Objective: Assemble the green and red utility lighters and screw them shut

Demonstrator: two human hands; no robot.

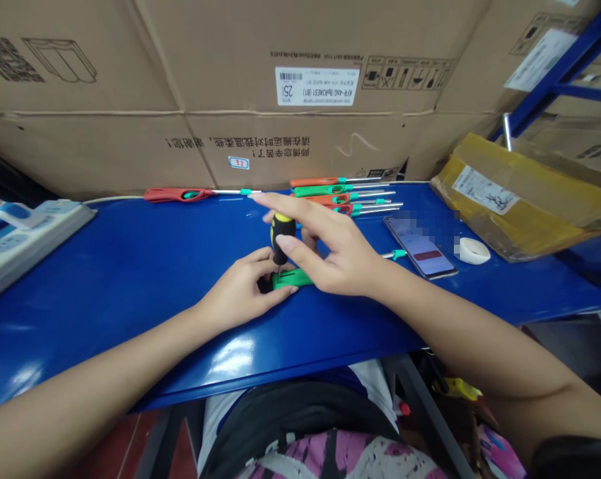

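My left hand (240, 293) is closed on the handle end of a green long-nosed lighter (289, 278), pressing it flat onto the blue shelf (130, 266). My right hand (330, 249) grips a short screwdriver (281, 238) with a black and yellow handle. The screwdriver stands upright with its tip on the green lighter's body. My index finger is stretched out straight to the left, while the thumb and other fingers wrap the handle. The lighter's metal tube with a teal tip (396, 254) sticks out to the right, behind my right hand.
Several orange, green and red lighters (347, 194) lie stacked at the back, and one red lighter (180, 194) lies apart to the left. A phone (420, 246) and a white round object (472, 251) lie on the right beside a yellow parcel (524, 199). A power strip (25, 233) sits far left. Cardboard boxes (280, 86) wall the back.
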